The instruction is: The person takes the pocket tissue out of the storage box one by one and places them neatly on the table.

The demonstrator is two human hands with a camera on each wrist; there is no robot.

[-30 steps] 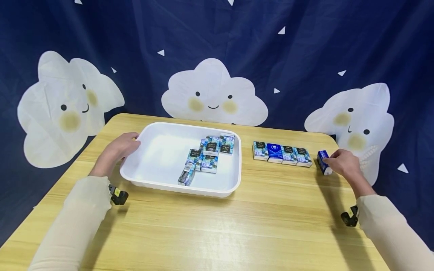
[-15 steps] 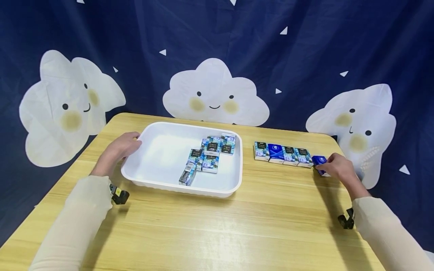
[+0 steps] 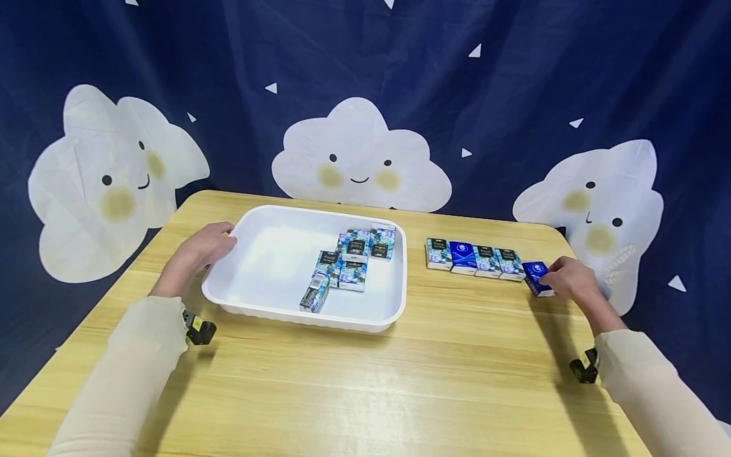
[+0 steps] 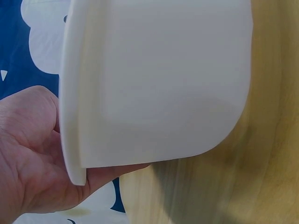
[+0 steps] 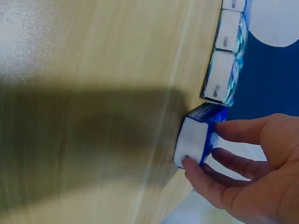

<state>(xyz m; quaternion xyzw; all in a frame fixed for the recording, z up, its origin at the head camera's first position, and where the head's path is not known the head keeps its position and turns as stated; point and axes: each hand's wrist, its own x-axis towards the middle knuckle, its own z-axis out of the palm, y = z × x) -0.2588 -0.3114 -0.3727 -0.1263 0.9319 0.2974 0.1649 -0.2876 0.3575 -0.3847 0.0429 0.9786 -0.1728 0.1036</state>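
At the left of the table, my left hand (image 3: 210, 244) grips the left rim of a white plastic tray (image 4: 177, 79), with fingers under its wall in the left wrist view. Inside the tray, toward its right side, lie several pocket tissue packs (image 3: 353, 274), some overlapping. My right hand (image 5: 254, 170) holds a dark blue tissue pack (image 5: 192, 140) between thumb and fingers. That pack lies face up on the table, slightly angled, at the right end of a row of floral and blue tissue packs (image 3: 487, 261). Whether it touches the row is hard to tell.
The wooden table (image 3: 365, 393) extends in front of the tray and row. A dark blue curtain (image 3: 497, 95) with white clouds hangs behind its far edge. Wrist cameras (image 3: 200, 329) sit below both sleeves.
The blue tissue pack, on its narrow side and apart from the row one second ago, has been turned face up and moved left to the row's end. My left hand stays on the tray.
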